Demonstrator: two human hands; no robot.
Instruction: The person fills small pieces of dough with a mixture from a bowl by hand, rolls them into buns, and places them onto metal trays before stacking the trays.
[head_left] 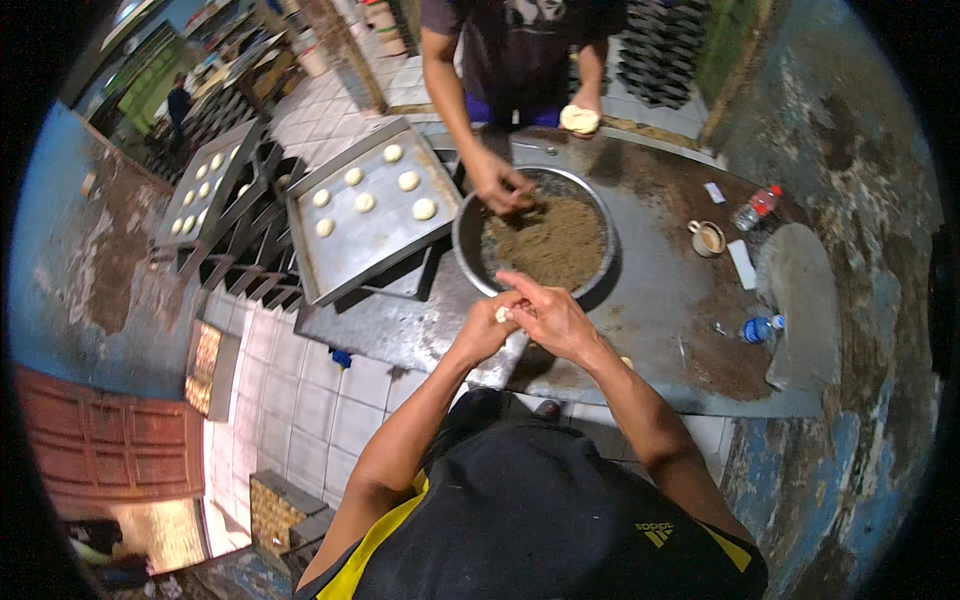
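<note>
A small piece of pale dough (503, 314) shows between my two hands, just over the near rim of a metal bowl (464, 262). My left hand (482, 332) is closed around it. My right hand (556, 320) pinches at the same dough, its index finger stretched out; most of the dough is covered by the fingers. Crumbly brown filling (558, 243) fills much of the bowl. Across the table, a co-worker's hand (500, 186) reaches into that filling, while the other hand holds a flattened dough round (579, 120).
Left of the bowl, a metal tray (300, 240) bears several dough balls; another tray (160, 225) stands farther left. On the table's right side are a cup (707, 238), a red-capped bottle (757, 207), a blue-labelled bottle (762, 328) and a greyish sheet (800, 310) beside the worn wall.
</note>
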